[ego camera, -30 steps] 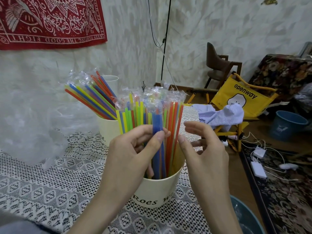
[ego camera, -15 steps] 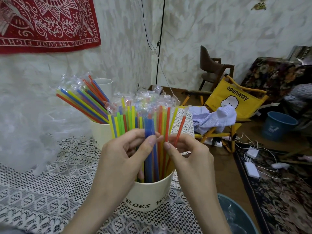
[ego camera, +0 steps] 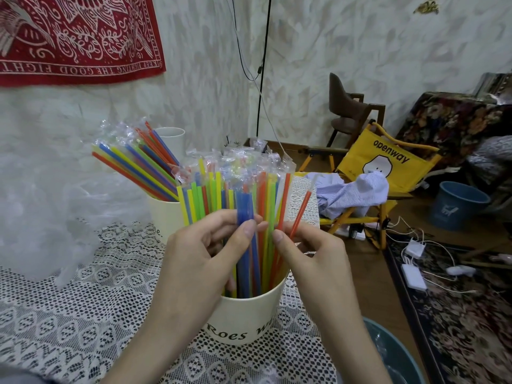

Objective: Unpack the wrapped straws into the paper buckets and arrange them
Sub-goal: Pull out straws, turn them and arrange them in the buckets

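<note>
The near bucket is cream paper with black letters "Roes w". It sits on a lace cloth and is full of wrapped straws standing up: blue, green, yellow, orange. The left hand holds a blue straw between thumb and fingers. The right hand pinches one orange straw that leans out to the right. Behind, a second bucket holds more straws leaning left. Farther off, a yellow chair says "openway". A red cloth on the wall has writing that reads backwards.
</note>
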